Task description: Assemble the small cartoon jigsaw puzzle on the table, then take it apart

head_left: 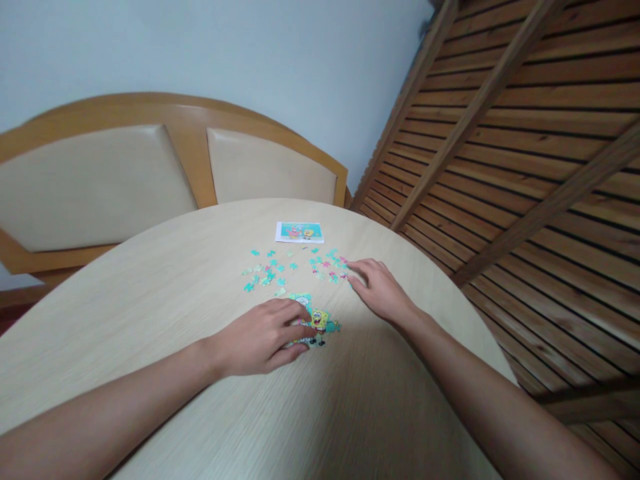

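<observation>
A partly joined jigsaw puzzle [320, 321], with a yellow cartoon figure on turquoise, lies on the table in front of me. My left hand [265, 337] rests over its left side, fingers stretched out and slightly apart, hiding some of it. Further right, my right hand [377, 287] has its thumb and index finger apart at the edge of a group of loose turquoise and pink puzzle pieces [327, 265]. Its fingertips are close to the outermost pieces; whether they touch one is too small to tell. Another group of loose pieces [270, 273] lies beyond my left hand.
A picture card [301, 232] with a pink and a yellow cartoon figure lies behind the pieces. All this is on a rounded pale wooden table [165, 287]. A padded wooden backrest [185, 147] stands behind it, and a slatted wooden panel [530, 167] rises at the right.
</observation>
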Action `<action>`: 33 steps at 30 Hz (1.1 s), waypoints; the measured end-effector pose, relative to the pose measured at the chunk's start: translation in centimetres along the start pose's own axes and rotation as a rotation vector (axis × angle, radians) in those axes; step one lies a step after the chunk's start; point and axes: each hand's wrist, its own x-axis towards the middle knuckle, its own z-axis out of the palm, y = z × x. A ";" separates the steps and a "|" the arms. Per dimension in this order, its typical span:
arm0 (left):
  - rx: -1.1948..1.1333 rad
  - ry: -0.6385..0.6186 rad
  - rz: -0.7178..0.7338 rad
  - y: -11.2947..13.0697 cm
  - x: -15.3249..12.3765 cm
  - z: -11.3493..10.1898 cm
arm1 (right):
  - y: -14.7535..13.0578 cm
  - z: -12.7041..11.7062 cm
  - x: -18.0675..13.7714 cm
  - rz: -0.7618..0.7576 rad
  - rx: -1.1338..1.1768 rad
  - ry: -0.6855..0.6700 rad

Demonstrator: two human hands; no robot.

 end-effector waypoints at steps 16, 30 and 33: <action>-0.003 -0.001 -0.010 0.1 0.1 0.0 | -0.6 0.9 0.0 -0.044 0.006 -0.075; -0.003 -0.039 -0.033 0.1 0.0 0.0 | -0.5 0.9 0.0 -0.081 0.004 -0.177; -0.005 -0.030 -0.026 0.1 0.0 0.0 | -0.3 1.2 0.0 -0.056 0.027 -0.149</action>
